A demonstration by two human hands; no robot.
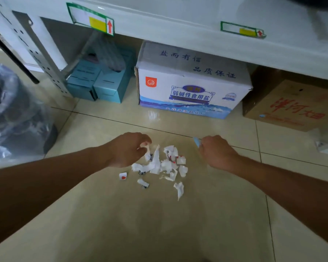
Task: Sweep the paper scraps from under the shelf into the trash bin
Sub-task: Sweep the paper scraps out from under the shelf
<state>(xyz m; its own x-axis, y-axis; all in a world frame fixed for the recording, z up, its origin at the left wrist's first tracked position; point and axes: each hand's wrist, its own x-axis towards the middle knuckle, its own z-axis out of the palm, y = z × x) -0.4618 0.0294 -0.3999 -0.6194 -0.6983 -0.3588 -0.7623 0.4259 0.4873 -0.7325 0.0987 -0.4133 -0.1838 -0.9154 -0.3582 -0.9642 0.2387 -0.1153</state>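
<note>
The trash bin waits far left of the fingers. The left hand pinches one scrap at the edge of the paper scraps; grab more together. The right hand, curled around something light blue, should push the heap leftward.

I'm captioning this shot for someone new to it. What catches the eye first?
A heap of torn paper scraps lies mid-floor between two bare hands, the left hand pinching a piece and the right hand gripping something light blue. Behind, a white salt box sits under the shelf; a bagged trash bin stands far left.
</note>
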